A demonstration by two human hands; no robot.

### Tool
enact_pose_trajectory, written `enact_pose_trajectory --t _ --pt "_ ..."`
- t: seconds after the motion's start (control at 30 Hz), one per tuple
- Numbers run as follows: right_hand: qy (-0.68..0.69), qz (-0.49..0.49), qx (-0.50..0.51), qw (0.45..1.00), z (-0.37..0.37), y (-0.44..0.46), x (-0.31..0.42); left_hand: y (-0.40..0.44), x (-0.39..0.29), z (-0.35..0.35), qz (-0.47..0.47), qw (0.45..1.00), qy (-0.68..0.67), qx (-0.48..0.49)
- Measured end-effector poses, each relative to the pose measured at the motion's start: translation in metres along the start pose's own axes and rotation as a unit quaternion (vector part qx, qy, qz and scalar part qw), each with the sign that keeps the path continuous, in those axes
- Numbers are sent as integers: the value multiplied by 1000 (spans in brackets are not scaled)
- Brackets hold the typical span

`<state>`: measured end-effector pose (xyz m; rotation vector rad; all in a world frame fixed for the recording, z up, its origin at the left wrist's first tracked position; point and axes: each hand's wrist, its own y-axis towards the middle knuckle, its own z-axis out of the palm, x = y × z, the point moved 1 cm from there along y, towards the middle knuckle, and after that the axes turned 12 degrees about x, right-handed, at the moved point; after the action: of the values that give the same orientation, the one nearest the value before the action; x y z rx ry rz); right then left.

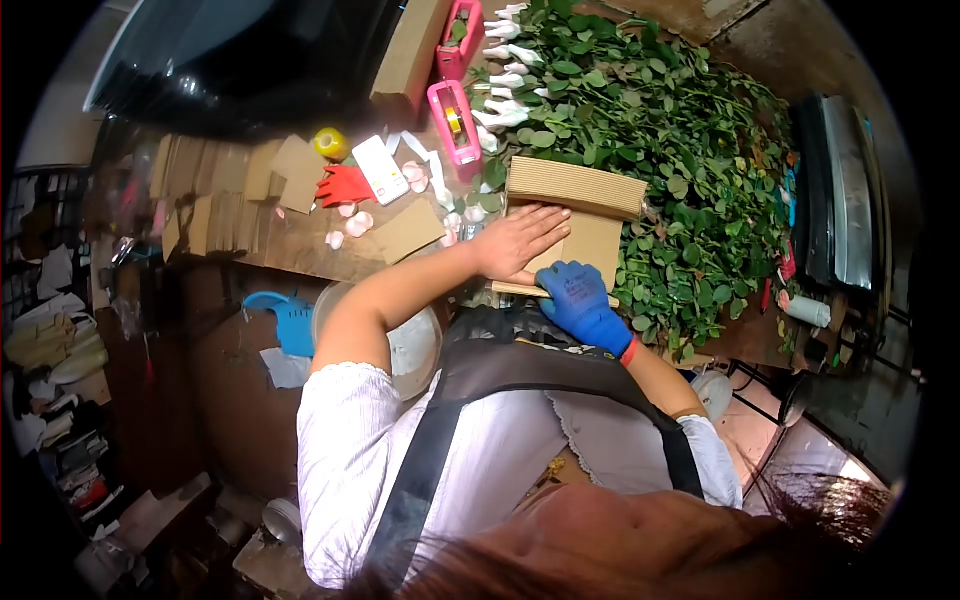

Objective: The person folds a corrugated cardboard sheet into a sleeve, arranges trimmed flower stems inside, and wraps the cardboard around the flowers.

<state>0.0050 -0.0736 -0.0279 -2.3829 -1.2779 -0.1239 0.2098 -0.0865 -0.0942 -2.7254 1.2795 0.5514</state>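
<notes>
Cardboard sheet [595, 240]: it is placed at the centre of the frame, left of the leafy stems.
Left hand [520, 243]: it is laid upon the sheet.
Right hand [580, 298]: it is placed at the sheet's lower edge.
Leafy stems [670, 170]: they are spread across the upper right; along their left side, wrapped tips [507, 110] are lined up.
Tape dispensers [462, 160]: they are set left of these tips, one behind the other.
Glove [340, 188]: it is partly covered by a card [380, 168], left of the dispensers.
Cardboard pieces [230, 225]: they are gathered at the left.
</notes>
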Motion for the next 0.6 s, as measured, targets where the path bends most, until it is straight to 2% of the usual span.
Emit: enact_pose_trajectory --t 0.13,0.23,0.27,0.3,0.33,0.37,0.4,0.43,0.5,0.57,0.6 --pt "28 -34 6 999 -2 -5 -6 3 0 -4 5 1000 -20 1" --pt "282 -132 -75 947 -20 -15 -23 3 -1 -7 -1 1000 -17 8" --pt "405 -51 -5 913 -57 -25 -22 4 -1 -7 -2 1000 -14 11" --pt "375 -42 -119 918 -59 -28 -33 5 0 -6 -4 1000 -12 9" --pt "333 2 -174 927 -64 -32 -51 5 1 -2 -6 1000 -12 8" --pt "390 50 -231 890 -79 -30 -62 5 0 0 -8 1000 -11 9" --pt "296 68 -346 888 -79 -23 -78 5 0 0 -9 999 -32 -6" --pt "343 134 -338 866 -80 -23 -93 4 -2 0 -15 999 -28 -13" --pt "99 205 -311 923 -57 -23 -129 3 -4 -3 -28 999 -17 -30" --pt "34 246 -143 958 -9 -27 -157 0 -8 -6 -43 998 -13 -49" --pt "32 238 -120 963 9 -27 -159 -4 -10 -4 -57 997 -16 -47"
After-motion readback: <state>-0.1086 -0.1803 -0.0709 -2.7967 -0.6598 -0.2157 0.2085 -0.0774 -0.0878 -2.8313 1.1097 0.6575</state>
